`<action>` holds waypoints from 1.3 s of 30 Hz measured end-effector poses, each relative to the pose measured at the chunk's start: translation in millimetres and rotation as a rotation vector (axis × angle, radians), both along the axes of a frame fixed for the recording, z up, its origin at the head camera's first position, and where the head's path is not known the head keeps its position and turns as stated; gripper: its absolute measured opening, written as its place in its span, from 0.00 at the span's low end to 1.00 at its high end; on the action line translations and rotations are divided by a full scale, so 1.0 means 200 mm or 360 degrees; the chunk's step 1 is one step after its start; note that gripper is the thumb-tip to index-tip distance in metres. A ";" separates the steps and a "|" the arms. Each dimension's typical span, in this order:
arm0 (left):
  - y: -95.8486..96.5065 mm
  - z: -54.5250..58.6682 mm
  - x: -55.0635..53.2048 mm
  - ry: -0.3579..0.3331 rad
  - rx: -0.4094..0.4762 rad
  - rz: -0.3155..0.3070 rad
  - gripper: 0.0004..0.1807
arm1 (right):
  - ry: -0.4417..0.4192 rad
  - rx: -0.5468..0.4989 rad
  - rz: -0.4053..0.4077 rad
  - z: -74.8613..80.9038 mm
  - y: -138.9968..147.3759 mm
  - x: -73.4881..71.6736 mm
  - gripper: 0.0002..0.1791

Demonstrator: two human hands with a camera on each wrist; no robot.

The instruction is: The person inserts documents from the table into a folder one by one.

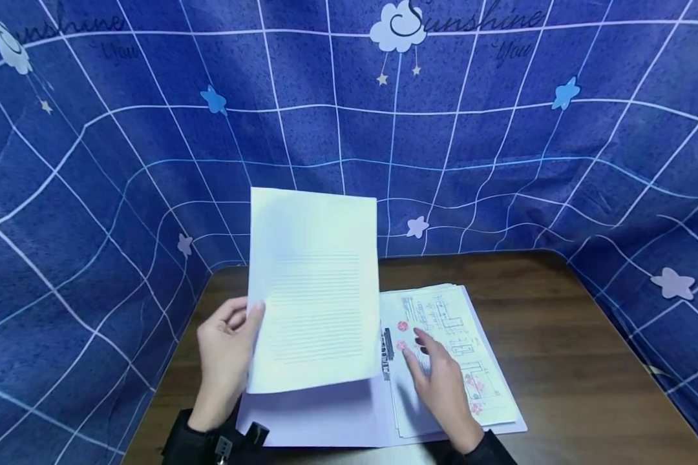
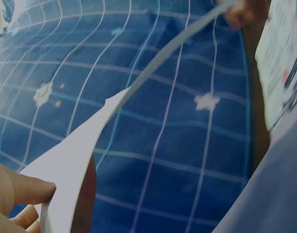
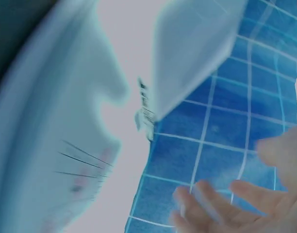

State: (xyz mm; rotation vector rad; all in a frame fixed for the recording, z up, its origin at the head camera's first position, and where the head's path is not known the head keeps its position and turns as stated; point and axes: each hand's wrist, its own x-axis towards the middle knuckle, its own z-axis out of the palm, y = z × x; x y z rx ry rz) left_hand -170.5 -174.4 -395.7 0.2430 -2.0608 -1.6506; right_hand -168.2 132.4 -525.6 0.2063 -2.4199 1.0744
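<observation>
My left hand [image 1: 225,358] pinches a printed sheaf of white paper [image 1: 311,290] at its left edge, thumb in front. The paper stands tilted up above the left cover of a pale lilac folder [image 1: 311,420], which lies spread open. In the left wrist view the thumb presses on the white paper [image 2: 66,170], seen nearly edge-on. My right hand [image 1: 442,384] is over the sheets with drawings [image 1: 459,323] and red stamp marks on the folder's right side. Its fingers are spread and hold nothing. A metal binder clip [image 1: 386,345] sits along the folder's spine.
The folder lies on a brown wooden table [image 1: 581,361], near its front edge. A blue cloth [image 1: 471,161] with white grid lines and stars hangs behind and on both sides.
</observation>
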 end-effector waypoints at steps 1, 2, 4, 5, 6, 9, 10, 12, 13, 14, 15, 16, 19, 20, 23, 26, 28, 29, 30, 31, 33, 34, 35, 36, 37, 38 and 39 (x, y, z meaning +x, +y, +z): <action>0.02 -0.02 0.01 -0.0043 0.0023 -0.0018 0.12 | -0.0024 -0.0102 0.0038 0.02 0.01 -0.01 0.23; 0.04 -0.03 0.02 -0.0076 0.0045 -0.0035 0.12 | -0.0083 -0.0225 0.0092 0.04 0.02 -0.01 0.23; 0.08 -0.06 0.03 -0.0132 0.0086 -0.0079 0.12 | -0.0204 -0.0468 0.0199 0.08 0.03 -0.02 0.23; 0.09 -0.08 0.04 -0.0156 0.0103 -0.0094 0.11 | -0.0271 -0.0575 0.0238 0.10 0.03 -0.02 0.23; 0.11 -0.10 0.04 -0.0175 0.0122 -0.0113 0.11 | -0.0337 -0.0662 0.0261 0.11 0.04 -0.01 0.24; 0.16 -0.14 0.05 -0.0223 0.0169 -0.0161 0.11 | -0.0478 -0.0813 0.0274 0.13 0.04 -0.01 0.24; 0.17 -0.15 0.06 -0.0237 0.0184 -0.0174 0.11 | -0.0500 -0.0836 0.0267 0.13 0.04 0.00 0.24; 0.19 -0.18 0.06 -0.0254 0.0217 -0.0206 0.11 | -0.0511 -0.0859 0.0250 0.13 0.04 0.00 0.23; 0.20 -0.19 0.06 -0.0261 0.0231 -0.0213 0.10 | -0.0503 -0.0860 0.0236 0.12 0.04 0.00 0.21; 0.21 -0.21 0.06 -0.0267 0.0243 -0.0220 0.10 | -0.0490 -0.0859 0.0222 0.12 0.04 0.00 0.19; 0.22 -0.22 0.06 -0.0269 0.0254 -0.0223 0.10 | -0.0471 -0.0853 0.0211 0.12 0.03 0.00 0.16; 0.22 -0.23 0.06 -0.0266 0.0266 -0.0227 0.10 | -0.0455 -0.0851 0.0200 0.11 0.03 0.00 0.14; 0.24 -0.25 0.06 -0.0257 0.0280 -0.0223 0.10 | -0.0417 -0.0827 0.0154 0.10 0.03 0.00 0.08; 0.24 -0.25 0.06 -0.0255 0.0284 -0.0220 0.10 | -0.0416 -0.0827 0.0146 0.10 0.04 0.00 0.07; 0.25 -0.26 0.06 -0.0268 0.0293 -0.0208 0.09 | -0.0427 -0.0834 0.0117 0.09 0.04 0.00 0.06; 0.27 -0.27 0.06 -0.0286 0.0301 -0.0199 0.09 | -0.0441 -0.0857 0.0105 0.08 0.05 0.00 0.06; 0.27 -0.28 0.06 -0.0287 0.0275 -0.0204 0.09 | -0.0444 -0.0878 0.0095 0.08 0.06 0.00 0.07; 0.28 -0.28 0.06 -0.0280 0.0248 -0.0208 0.09 | -0.0444 -0.0886 0.0088 0.09 0.07 0.00 0.07; 0.29 -0.29 0.06 -0.0263 0.0210 -0.0214 0.09 | -0.0442 -0.0893 0.0079 0.09 0.08 0.00 0.07; 0.29 -0.29 0.06 -0.0241 0.0153 -0.0218 0.09 | -0.0443 -0.0897 0.0068 0.09 0.09 0.00 0.08; 0.30 -0.31 0.06 -0.0177 0.0006 -0.0234 0.09 | -0.0424 -0.0893 0.0030 0.10 0.12 -0.01 0.08; 0.31 -0.32 0.06 -0.0137 -0.0069 -0.0247 0.08 | -0.0413 -0.0889 0.0006 0.11 0.15 -0.01 0.08; 0.32 -0.33 0.06 -0.0102 -0.0143 -0.0263 0.08 | -0.0406 -0.0878 -0.0025 0.11 0.17 -0.02 0.09; 0.34 -0.34 0.06 -0.0069 -0.0209 -0.0281 0.08 | -0.0406 -0.0856 -0.0057 0.12 0.20 -0.02 0.09; 0.35 -0.35 0.07 -0.0051 -0.0281 -0.0313 0.09 | -0.0402 -0.0845 -0.0095 0.12 0.23 -0.02 0.10; 0.37 -0.35 0.07 -0.0042 -0.0342 -0.0351 0.10 | -0.0394 -0.0823 -0.0136 0.13 0.27 -0.03 0.10; 0.39 -0.36 0.07 -0.0045 -0.0404 -0.0394 0.11 | -0.0389 -0.0798 -0.0180 0.13 0.31 -0.04 0.11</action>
